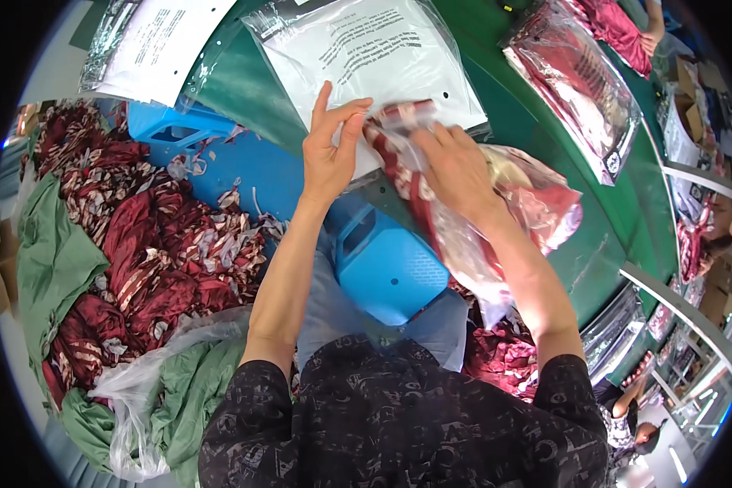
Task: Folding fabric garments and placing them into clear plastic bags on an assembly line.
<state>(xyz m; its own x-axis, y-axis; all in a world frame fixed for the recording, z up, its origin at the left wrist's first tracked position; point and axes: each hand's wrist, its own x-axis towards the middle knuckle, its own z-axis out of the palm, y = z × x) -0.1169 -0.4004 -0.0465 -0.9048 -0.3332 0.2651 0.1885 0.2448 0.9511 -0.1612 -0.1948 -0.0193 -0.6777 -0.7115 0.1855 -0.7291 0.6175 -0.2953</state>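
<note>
Dark red and cream patterned fabric in a clear plastic bag point(537, 203) lies slantwise over the near edge of the green table, its lower end hanging down. My right hand point(455, 167) is closed over its upper part, slightly blurred, with the fingertips partly hidden. Close to the fabric's upper left end, my left hand point(332, 154) pinches thumb against a finger while another finger points up. Whatever the pinch holds is too small to make out. Just beyond both hands lies a clear bag with a white printed sheet point(374, 61).
A blue plastic stool point(390, 268) stands below my hands, another blue stool point(175, 122) at the left. Red patterned fabric point(154, 244) is heaped left, beside green cloth point(53, 252). A packed red garment point(573, 89) lies farther right, near another person's hand point(651, 41).
</note>
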